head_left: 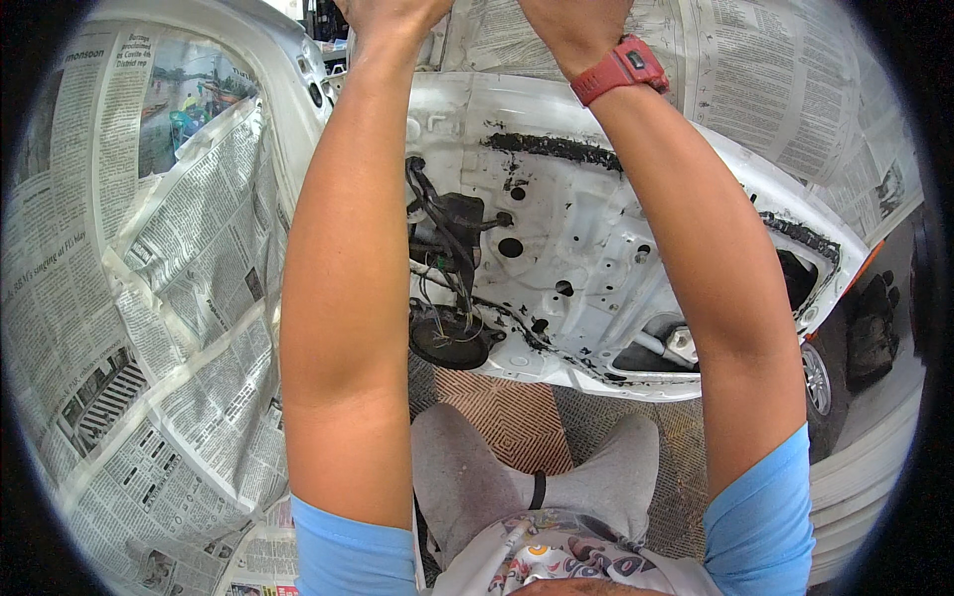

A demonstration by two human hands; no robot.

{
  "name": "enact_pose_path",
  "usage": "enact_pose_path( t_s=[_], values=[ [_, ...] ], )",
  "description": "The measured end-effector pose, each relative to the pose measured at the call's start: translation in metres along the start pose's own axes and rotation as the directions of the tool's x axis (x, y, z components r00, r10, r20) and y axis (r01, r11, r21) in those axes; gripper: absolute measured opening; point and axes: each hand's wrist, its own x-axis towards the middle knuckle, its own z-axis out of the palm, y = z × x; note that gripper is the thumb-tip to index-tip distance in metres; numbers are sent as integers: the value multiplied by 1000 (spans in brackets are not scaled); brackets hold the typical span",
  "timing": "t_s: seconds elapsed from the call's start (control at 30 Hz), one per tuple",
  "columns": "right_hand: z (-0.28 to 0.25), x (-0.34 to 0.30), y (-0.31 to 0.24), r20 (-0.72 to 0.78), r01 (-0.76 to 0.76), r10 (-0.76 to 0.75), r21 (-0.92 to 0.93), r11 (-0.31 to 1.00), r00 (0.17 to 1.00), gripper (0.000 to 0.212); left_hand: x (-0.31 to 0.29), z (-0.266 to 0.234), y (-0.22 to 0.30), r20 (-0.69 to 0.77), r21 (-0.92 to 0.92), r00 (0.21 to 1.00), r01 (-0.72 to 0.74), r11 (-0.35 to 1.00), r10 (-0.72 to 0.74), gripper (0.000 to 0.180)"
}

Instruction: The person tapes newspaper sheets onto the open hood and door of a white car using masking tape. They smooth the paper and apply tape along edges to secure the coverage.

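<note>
Both my arms reach up and away over a white car door [537,214] with its inner panel off. My left hand [396,12] meets the top edge of the view beside the door's upper left corner, its fingers cut off. Farther right, my right hand [576,25] is also cropped at the top, near newspaper covering. A red wristwatch [624,70] sits on the right wrist. What either hand touches lies out of view. Loose wires [447,288] and a round black speaker [449,336] show on the door's left part. Black sealant strips [552,149] run along its upper side.
Taped newspaper [189,288] covers the bodywork on the left, and more newspaper [785,89] spreads behind the door. My legs in grey trousers [467,457] are close below the door, over a patterned mat [507,412]. A wheel [816,379] appears at right.
</note>
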Motion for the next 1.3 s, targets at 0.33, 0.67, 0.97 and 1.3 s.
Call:
enact_pose_path(
  t_s=[0.33,0.67,0.97,1.3],
  values=[
    [8,5,0,-40,-21,17,-102,995,999,16,-5,6,6,-76,63,997,13,998,-8,45],
    [11,8,-5,-21,-88,86,-120,989,996,16,-2,7,5,-60,81,998,27,996,-22,43],
    [8,10,0,43,-140,142,-50,989,989,15,-6,0,13,-31,142,999,18,990,-14,46],
    [13,7,-19,-99,-327,318,-102,939,943,34,-3,12,10,-100,199,995,0,980,20,45]
  ],
)
